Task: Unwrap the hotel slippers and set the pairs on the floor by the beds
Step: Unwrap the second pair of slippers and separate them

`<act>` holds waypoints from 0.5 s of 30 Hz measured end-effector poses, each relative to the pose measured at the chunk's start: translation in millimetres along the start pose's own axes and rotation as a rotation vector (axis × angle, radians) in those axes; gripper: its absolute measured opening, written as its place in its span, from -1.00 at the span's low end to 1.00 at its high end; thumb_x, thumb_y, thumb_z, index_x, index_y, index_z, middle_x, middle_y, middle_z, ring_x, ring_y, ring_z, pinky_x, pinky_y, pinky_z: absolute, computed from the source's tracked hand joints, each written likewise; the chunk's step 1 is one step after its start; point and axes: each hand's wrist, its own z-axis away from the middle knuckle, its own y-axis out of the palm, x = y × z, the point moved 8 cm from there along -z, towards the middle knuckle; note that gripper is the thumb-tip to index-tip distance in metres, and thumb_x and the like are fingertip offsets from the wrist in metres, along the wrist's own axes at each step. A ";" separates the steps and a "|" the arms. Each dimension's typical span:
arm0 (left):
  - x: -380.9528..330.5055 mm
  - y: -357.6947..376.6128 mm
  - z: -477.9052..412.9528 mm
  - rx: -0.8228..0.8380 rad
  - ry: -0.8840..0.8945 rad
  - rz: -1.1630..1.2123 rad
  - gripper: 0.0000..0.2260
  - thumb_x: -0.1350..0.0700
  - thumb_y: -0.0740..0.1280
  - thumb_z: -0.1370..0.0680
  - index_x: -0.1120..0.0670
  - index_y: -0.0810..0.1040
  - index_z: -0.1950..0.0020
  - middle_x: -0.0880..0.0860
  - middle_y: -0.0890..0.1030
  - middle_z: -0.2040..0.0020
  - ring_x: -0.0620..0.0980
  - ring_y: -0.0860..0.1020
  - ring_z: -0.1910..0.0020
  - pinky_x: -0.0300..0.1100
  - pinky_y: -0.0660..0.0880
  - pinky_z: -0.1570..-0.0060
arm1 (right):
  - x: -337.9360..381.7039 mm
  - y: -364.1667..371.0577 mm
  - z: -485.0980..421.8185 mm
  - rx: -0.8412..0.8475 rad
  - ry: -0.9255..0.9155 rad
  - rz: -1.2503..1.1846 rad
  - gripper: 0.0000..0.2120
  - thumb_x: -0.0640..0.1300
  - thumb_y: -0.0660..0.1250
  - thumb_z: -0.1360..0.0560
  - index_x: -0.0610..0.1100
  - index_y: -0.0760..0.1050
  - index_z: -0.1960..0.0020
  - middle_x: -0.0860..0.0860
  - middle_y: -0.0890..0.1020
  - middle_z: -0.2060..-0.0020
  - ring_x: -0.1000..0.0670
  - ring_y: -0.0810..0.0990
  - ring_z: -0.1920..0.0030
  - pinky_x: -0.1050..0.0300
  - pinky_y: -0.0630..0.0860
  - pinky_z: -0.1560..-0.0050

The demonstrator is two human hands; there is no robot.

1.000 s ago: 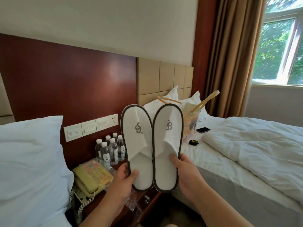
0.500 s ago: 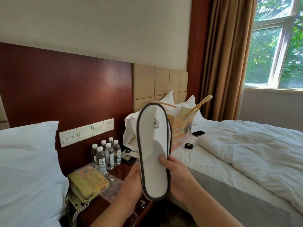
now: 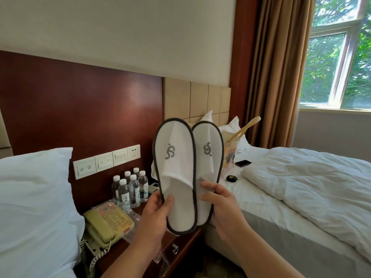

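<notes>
Two white hotel slippers with dark grey trim and a grey logo are held upright, toes up, above the nightstand between the beds. My left hand [image 3: 155,214] grips the heel end of the left slipper [image 3: 176,173], thumb on its insole. My right hand [image 3: 221,207] holds the right slipper [image 3: 208,157], which sits partly behind the left one. Both are out of their wrapping. Clear plastic wrap [image 3: 133,217] lies on the nightstand by the phone.
The dark wood nightstand [image 3: 180,247] carries a yellow-green phone [image 3: 106,223] and several water bottles [image 3: 130,189]. A bed with a white pillow [image 3: 34,197] is at left. The right bed [image 3: 301,193] holds a rumpled duvet, paper bag [image 3: 230,155], black phone [image 3: 243,163] and small black case [image 3: 231,178].
Half a second ago the slippers were stacked face to face; now they are fanned apart side by side again, tops facing me. The view has shifted slightly.
</notes>
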 end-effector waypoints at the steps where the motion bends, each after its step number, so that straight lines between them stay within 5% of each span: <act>1: -1.7 -5.0 -1.2 -0.005 0.001 0.011 -0.72 0.00 0.40 -0.48 -0.04 0.57 -0.18 -0.04 0.71 -0.03 -0.02 0.69 0.01 -0.03 0.64 0.09 | 0.8 -4.9 -0.9 -0.035 0.004 0.006 -0.70 -0.46 0.37 -0.39 -0.10 0.70 0.11 -0.15 0.71 -0.02 -0.23 0.67 -0.03 -0.32 0.60 -0.07; 10: -9.1 -40.8 -7.5 -0.104 0.033 -0.030 -0.85 0.10 0.33 -0.60 -0.10 0.56 -0.14 -0.13 0.70 0.03 -0.07 0.66 0.05 -0.09 0.55 0.11 | 1.9 -27.4 -5.2 -0.102 0.024 0.026 -0.60 -0.58 0.21 -0.32 -0.09 0.54 0.36 -0.24 0.62 0.02 -0.34 0.57 -0.05 -0.53 0.48 -0.08; 15: -0.3 -39.5 -2.7 -0.097 0.005 -0.040 -0.84 0.11 0.33 -0.60 -0.07 0.56 -0.16 -0.11 0.71 0.01 -0.05 0.67 0.02 -0.06 0.57 0.05 | -6.1 -17.8 -1.1 -0.089 0.033 0.051 -0.59 -0.57 0.22 -0.33 -0.08 0.54 0.37 -0.16 0.62 0.10 -0.22 0.58 0.05 -0.28 0.59 0.02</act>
